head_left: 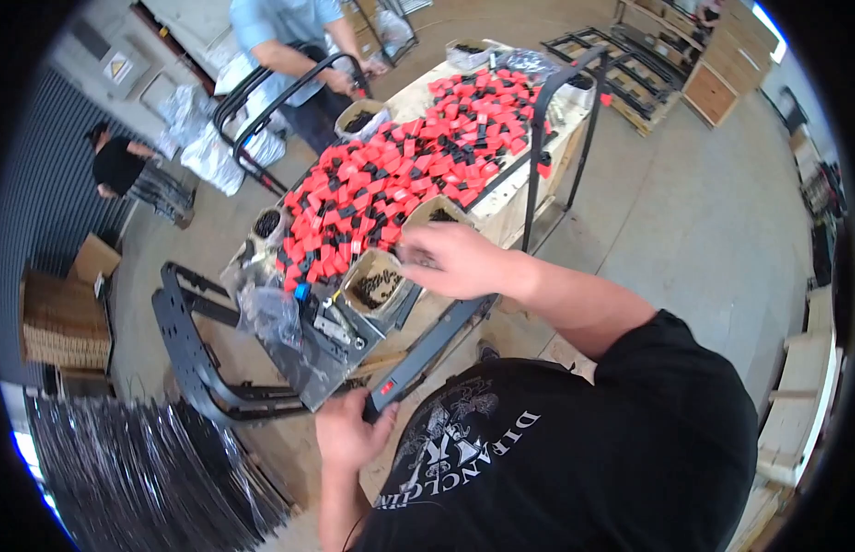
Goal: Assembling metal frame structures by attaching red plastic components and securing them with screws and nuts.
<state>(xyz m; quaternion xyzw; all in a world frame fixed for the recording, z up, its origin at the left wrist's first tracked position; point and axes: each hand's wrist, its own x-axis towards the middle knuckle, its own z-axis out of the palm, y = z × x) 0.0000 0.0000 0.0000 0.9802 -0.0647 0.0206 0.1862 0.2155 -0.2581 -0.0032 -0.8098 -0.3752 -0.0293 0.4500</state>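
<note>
My left hand (pixel 346 431) grips the lower end of a black metal bar (pixel 426 354), thumb along its side. The bar slants up to the right along the near table edge, with a small red piece (pixel 388 387) set near its end. My right hand (pixel 446 259) is over two open boxes; its fingers are smeared by motion, so I cannot tell whether they hold anything. One box (pixel 372 281) contains small dark fasteners; the other box (pixel 439 212) is partly hidden behind the hand. A large heap of red and black plastic pieces (pixel 391 184) covers the table beyond.
Wrenches and metal parts (pixel 335 322) lie by a clear plastic bag (pixel 269 313) at the near left corner. Black tubular frames (pixel 193 354) lean there. Across the table, a co-worker in light blue (pixel 280 37) handles another frame. A person in black (pixel 124 166) stands far left.
</note>
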